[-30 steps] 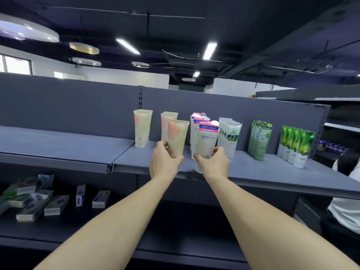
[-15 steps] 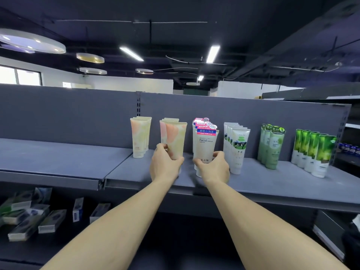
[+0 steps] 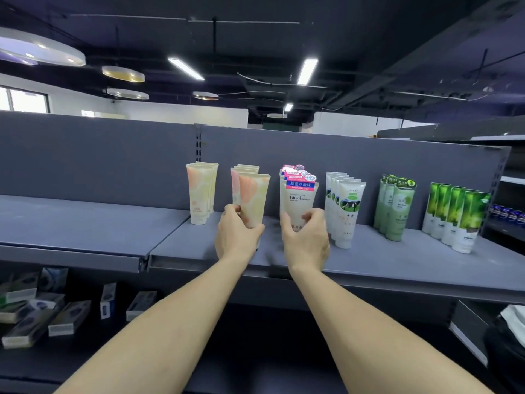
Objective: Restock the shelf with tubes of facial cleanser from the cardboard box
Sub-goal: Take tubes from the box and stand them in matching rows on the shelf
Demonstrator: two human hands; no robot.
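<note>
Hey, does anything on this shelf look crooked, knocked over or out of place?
Nothing on the top shelf stands out: every tube stands upright in its row. The left hand grips a peach tube and the right hand a Facial cleanser tube. Small boxes lie scattered on the lower shelf.

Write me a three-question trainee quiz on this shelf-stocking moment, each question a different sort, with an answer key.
1. True or false: the left hand grips the peach-and-cream plastic tube at the front of the second row.
2. Multiple choice: the right hand holds which item? A) bright green tube B) white tube with the pink-and-blue label reading Facial C) small box
3. Fill in: counting the rows of tubes standing on the grey metal shelf, there are ____.

Key: 1 true; 2 B; 3 six.
</note>
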